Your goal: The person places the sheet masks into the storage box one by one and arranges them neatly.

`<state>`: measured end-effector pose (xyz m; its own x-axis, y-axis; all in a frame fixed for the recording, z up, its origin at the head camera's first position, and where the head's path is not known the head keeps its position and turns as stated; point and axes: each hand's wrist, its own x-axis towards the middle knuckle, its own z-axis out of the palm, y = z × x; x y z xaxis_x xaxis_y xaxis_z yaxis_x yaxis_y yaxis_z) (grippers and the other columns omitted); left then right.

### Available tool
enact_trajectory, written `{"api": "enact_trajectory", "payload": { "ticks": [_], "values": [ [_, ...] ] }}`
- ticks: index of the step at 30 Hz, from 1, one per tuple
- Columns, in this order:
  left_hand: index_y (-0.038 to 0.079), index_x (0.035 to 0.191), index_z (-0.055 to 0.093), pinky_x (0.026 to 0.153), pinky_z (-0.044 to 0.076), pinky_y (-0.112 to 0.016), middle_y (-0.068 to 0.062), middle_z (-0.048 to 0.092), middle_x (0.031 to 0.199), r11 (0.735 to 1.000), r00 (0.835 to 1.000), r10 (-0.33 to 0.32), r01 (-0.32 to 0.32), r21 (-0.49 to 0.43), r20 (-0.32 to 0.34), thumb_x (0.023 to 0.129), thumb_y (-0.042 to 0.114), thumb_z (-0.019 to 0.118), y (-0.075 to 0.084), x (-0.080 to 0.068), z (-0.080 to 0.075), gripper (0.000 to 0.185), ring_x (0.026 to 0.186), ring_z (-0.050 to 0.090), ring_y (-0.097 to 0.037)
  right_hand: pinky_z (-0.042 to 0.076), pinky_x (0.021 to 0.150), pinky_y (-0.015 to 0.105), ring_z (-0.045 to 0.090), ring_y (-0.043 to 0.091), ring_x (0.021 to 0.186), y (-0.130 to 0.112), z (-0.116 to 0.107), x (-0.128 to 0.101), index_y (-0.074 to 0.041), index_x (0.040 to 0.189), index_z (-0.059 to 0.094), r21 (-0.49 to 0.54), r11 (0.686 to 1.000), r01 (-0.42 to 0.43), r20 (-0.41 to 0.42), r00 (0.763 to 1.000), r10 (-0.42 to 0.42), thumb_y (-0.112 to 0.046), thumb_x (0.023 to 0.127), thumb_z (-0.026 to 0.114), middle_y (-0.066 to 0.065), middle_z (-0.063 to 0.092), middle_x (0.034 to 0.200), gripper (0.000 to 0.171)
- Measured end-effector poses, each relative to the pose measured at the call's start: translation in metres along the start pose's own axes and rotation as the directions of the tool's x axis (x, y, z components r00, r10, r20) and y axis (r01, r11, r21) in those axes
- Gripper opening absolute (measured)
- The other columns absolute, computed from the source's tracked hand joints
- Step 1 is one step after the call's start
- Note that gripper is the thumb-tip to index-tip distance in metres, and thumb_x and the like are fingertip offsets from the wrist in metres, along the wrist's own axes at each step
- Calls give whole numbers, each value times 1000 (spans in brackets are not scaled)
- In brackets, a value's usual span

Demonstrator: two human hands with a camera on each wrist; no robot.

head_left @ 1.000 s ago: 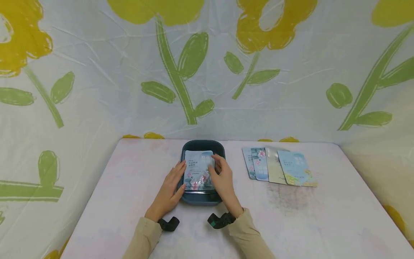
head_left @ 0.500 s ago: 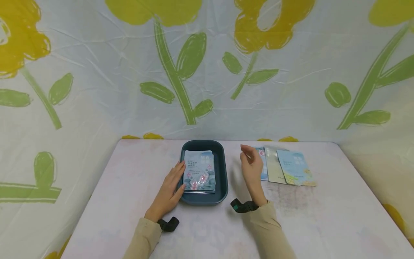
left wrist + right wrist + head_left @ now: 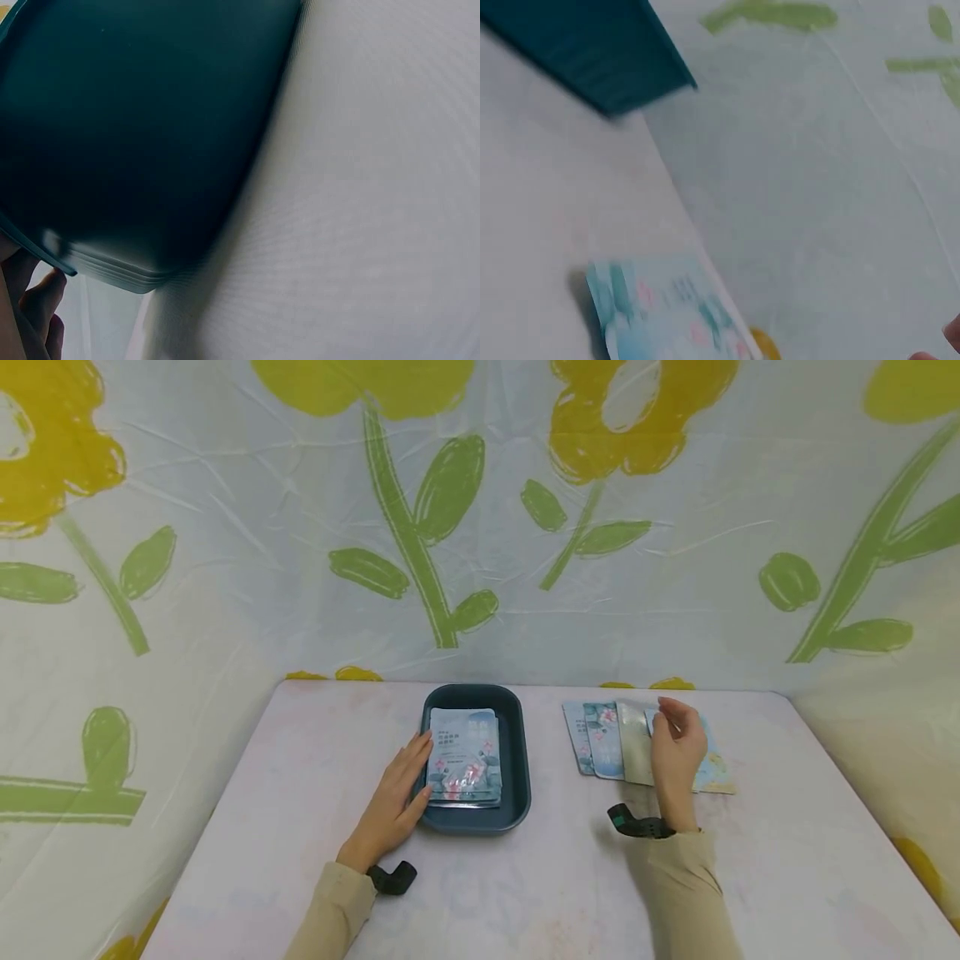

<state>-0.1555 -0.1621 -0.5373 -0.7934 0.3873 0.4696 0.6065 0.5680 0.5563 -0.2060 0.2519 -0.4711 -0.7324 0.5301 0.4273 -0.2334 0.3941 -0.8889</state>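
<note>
In the head view a dark blue-green tray [image 3: 515,777] stands at the middle of the table, a stack of flat sachets [image 3: 465,752] printed with pink flowers lying in it. My left hand [image 3: 395,797] rests along the tray's left rim, fingers extended, fingertips at the sachets' edge. The left wrist view shows the tray's wall [image 3: 142,150] close up, with fingers beside the rim. My right hand [image 3: 678,747], fingers bent and holding nothing, is over a light blue sachet [image 3: 712,768] at the right end of a fanned row, partly covering it.
Left of that sachet lie a silvery-beige sachet [image 3: 633,743] and two floral sachets, the nearer one [image 3: 606,743] overlapping the other [image 3: 577,735]. A flower-printed cloth wall [image 3: 480,527] rises behind the pale table [image 3: 570,893].
My right hand has moved right, from over the tray's sachets across the table to the fanned row. My left hand has stayed at the tray's left side.
</note>
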Motion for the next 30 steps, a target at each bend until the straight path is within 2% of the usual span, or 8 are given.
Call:
{"api": "enact_trajectory", "payload": {
  "ticks": [5, 8, 11, 14, 19, 22, 26, 30],
  "values": [
    [6, 157, 27, 120, 15, -55, -2, 19, 165, 1000, 1000, -14, 14, -4, 16, 99, 19, 52, 1, -1, 1, 65, 151, 15, -27, 45, 97, 23, 60, 16, 108, 24, -24, 5, 5, 117, 65, -67, 996, -61, -119, 992, 52, -5, 95, 52, 16, 66, 115, 28],
    [7, 157, 26, 120, 15, -54, -1, 18, 165, 1000, 1000, -16, 16, -5, 17, 100, 20, 52, 2, -1, 1, 64, 151, 15, -26, 42, 102, 29, 58, 22, 113, 35, -36, 4, 5, 119, 64, -110, 987, -115, -140, 985, 99, -6, 94, 50, 17, 64, 119, 31],
    [7, 157, 26, 120, 15, -53, -1, 18, 165, 1000, 1000, -14, 14, -6, 14, 99, 19, 52, 2, -1, 1, 64, 151, 15, -26, 35, 108, 40, 49, 33, 125, 42, -44, 3, 5, 125, 60, -184, 970, -159, -114, 984, 139, -8, 93, 49, 23, 58, 128, 36],
    [8, 158, 25, 120, 14, -53, -1, 18, 165, 1000, 1000, -14, 15, -9, 21, 100, 19, 52, 3, 0, 1, 65, 151, 14, -25, 22, 113, 53, 35, 43, 134, 52, -50, 3, 7, 135, 51, -331, 918, -217, -70, 976, 205, -17, 93, 55, 29, 46, 139, 48],
    [7, 157, 25, 121, 14, -52, -2, 18, 165, 1000, 1000, -15, 15, -6, 21, 99, 20, 51, 4, 0, 0, 65, 151, 15, -27, 0, 113, 64, 7, 50, 141, 64, -53, 0, 7, 150, 23, -538, 789, -297, 38, 926, 375, -43, 90, 64, 35, 18, 152, 88],
    [8, 157, 25, 121, 14, -52, -3, 19, 165, 1000, 1000, -12, 12, -8, 18, 99, 19, 52, 4, 0, 0, 65, 151, 16, -29, -2, 111, 66, 2, 51, 140, 65, -52, -1, 6, 152, 17, -579, 759, -298, 59, 913, 403, -52, 86, 67, 35, 12, 153, 101],
    [8, 158, 25, 120, 15, -55, -5, 20, 165, 1000, 1000, -5, 6, -10, 11, 100, 20, 51, 3, 0, 0, 65, 151, 15, -29, 5, 107, 68, 7, 52, 137, 62, -53, -1, 6, 151, 20, -604, 734, -310, 31, 911, 411, -56, 80, 73, 35, 14, 149, 108],
    [7, 157, 25, 119, 15, -56, -4, 20, 165, 1000, 1000, -1, 1, -14, 4, 100, 22, 49, 2, 0, 0, 63, 151, 15, -27, 10, 103, 69, 8, 53, 134, 60, -55, 1, 4, 151, 23, -603, 711, -361, -2, 892, 451, -58, 75, 77, 37, 13, 147, 112]
  ]
}}
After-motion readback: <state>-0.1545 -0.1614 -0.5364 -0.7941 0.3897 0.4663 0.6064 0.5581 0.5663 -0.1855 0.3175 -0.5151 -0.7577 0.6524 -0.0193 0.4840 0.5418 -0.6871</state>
